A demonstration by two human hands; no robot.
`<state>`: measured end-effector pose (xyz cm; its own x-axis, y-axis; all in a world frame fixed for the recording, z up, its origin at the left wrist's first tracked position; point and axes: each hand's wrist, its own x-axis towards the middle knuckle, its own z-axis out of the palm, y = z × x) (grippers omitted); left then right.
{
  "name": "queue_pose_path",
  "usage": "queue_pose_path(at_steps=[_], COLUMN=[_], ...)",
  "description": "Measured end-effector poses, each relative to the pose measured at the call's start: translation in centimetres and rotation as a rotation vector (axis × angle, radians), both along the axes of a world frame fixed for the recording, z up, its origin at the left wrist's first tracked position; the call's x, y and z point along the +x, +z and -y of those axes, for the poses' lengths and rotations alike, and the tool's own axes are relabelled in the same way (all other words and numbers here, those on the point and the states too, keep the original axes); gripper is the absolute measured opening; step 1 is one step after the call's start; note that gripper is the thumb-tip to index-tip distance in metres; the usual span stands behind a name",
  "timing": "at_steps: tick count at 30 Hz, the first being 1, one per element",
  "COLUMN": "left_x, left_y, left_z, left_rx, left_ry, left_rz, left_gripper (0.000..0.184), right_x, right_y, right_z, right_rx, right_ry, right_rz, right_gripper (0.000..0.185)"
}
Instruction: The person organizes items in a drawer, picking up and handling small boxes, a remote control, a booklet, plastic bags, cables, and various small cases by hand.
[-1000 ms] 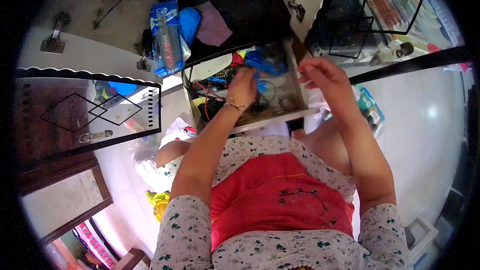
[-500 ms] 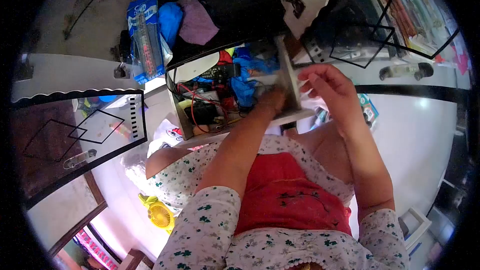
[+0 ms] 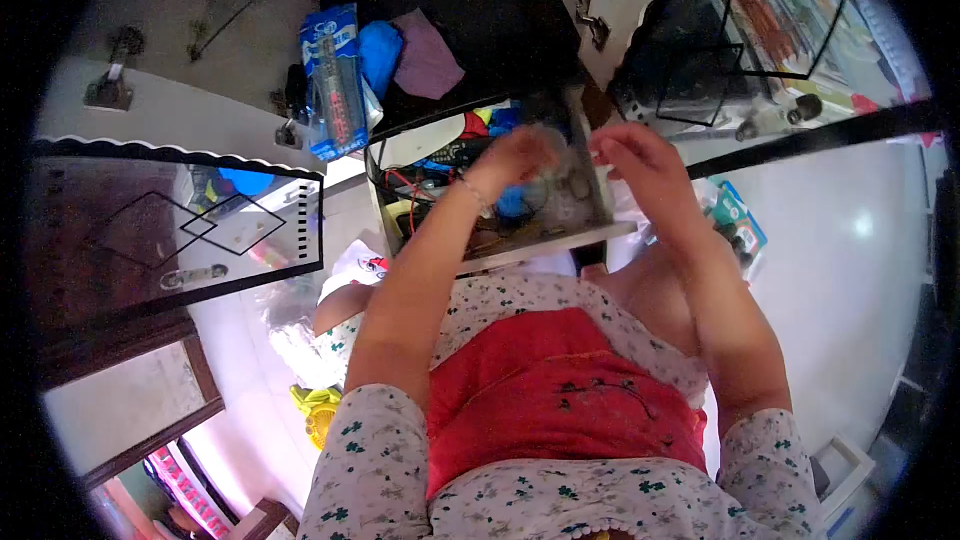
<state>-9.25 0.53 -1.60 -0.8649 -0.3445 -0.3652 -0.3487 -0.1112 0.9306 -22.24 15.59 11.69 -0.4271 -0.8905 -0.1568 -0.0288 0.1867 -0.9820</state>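
Observation:
A drawer (image 3: pixel 540 248) stands pulled out in front of me, full of mixed small items. Over its middle is my left hand (image 3: pixel 515 162), smeared by motion. A pale, see-through blur lies by its fingertips, too unclear to name. My right hand (image 3: pixel 645 170) is at the drawer's right wall, its fingers curled in toward the thumb. What they hold, if anything, is hidden. Inside the drawer lie a black remote control (image 3: pixel 458 152), red cables (image 3: pixel 405 183) and blue plastic (image 3: pixel 512 202), partly covered by my left hand and arm.
On the black surface behind the drawer lie a blue printed packet (image 3: pixel 338 80), a blue bundle (image 3: pixel 379 55) and a purple cloth (image 3: pixel 428 55). Glass-panelled cabinet doors stand open at left (image 3: pixel 180 230) and right (image 3: pixel 770 40). A yellow fan (image 3: pixel 320 420) is on the floor.
My left hand has come up from the drawer's right part and moved left, above the contents. My right hand has stayed near the drawer's right wall. The whole view has shifted slightly.

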Motion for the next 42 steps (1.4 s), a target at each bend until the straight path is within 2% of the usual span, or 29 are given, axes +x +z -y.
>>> queue_pose_path(at_steps=[1,7,8,13,15,17,19,20,22,23,25,26,27,28,29,31,32,34,35,37,38,40,42], left_x=[0.6,2.9,3.3,4.3,4.2,4.1,2.8,2.0,0.5,0.2,-0.6,-1.0,-1.0,-0.8,-1.2,-1.5,-1.9,-2.4,-2.7,-3.2,-3.2,-2.9,-2.5], left_y=[1.6,8.3,8.6,8.5,7.8,7.0,7.5,6.8,4.4,3.1,2.6,2.7,0.4,-4.4,-3.6,-5.5,-6.2,-7.0,-7.5,-8.6,-9.0,-9.3,-8.7], left_z=[0.4,1.6,1.7,3.4,4.4,5.7,5.3,5.7,6.4,5.9,4.4,2.7,2.6,2.1,0.5,-1.8,-2.5,-3.5,-3.7,-3.7,-3.6,-3.3,-3.2], left_rx=[0.178,0.279,0.220,0.095,0.064,0.104,0.223,0.227,0.305,0.315,-0.213,-0.197,-0.227,-0.202,-0.514,-1.003,-0.993,-1.206,-1.195,-1.152,-1.149,-1.187,-1.220], left_ry=[0.110,0.150,0.146,0.295,0.470,0.420,0.566,0.562,0.818,0.815,0.712,0.600,0.329,0.166,-0.115,-0.338,-0.338,-0.180,-0.183,-0.149,-0.148,-0.278,-0.372], left_rz=[-0.040,-0.166,-0.156,-0.088,-0.030,-0.026,-0.063,-0.059,-0.221,-0.212,-0.151,-0.074,-0.019,-0.086,0.159,0.195,0.189,0.109,0.104,0.395,0.393,0.503,0.502], left_gripper=[0.013,0.009,0.008,0.009,0.009,0.014,0.022,0.022,0.028,0.028,0.028,0.025,0.022,0.021,0.025,0.031,0.031,0.034,0.034,0.036,0.036,0.038,0.037], right_x=[0.0,0.7,0.7,0.2,0.2,0.2,0.0,-0.2,-0.2,-0.2,-0.5,-0.7,-0.7,-0.7,-0.8,-1.0,-1.0,-0.8,-0.8,-0.8,-0.8,-0.7,-0.5], right_y=[-0.3,-0.1,0.0,-0.1,0.0,0.1,0.1,0.2,0.3,0.2,0.0,0.2,0.4,0.6,0.6,0.8,1.0,1.3,1.3,1.2,1.1,0.9,1.1], right_z=[0.0,0.2,0.0,0.0,-0.2,-0.2,-0.2,-0.2,-0.5,-0.7,-0.4,-0.5,-0.7,-0.9,-0.9,-0.9,-0.9,-1.0,-1.0,-0.9,-0.8,-0.7,-0.5], right_rx=[-0.009,-0.013,-0.019,0.020,0.008,0.002,0.018,0.023,-0.021,-0.010,-0.028,-0.018,-0.009,0.000,0.011,0.014,0.025,0.030,0.042,0.049,0.052,0.057,0.045], right_ry=[-0.006,-0.035,-0.034,-0.057,-0.063,-0.074,-0.064,-0.068,-0.041,-0.047,-0.090,-0.097,-0.094,-0.090,-0.092,-0.096,-0.097,-0.093,-0.098,-0.101,-0.102,-0.110,-0.107], right_rz=[-0.042,0.049,0.052,0.097,0.125,0.154,0.125,0.127,0.084,0.087,0.183,0.184,0.173,0.160,0.160,0.142,0.138,0.142,0.140,0.152,0.150,0.162,0.174], right_gripper=[0.017,0.018,0.018,0.018,0.018,0.019,0.019,0.019,0.020,0.020,0.020,0.020,0.020,0.020,0.020,0.018,0.018,0.017,0.017,0.017,0.017,0.017,0.018])
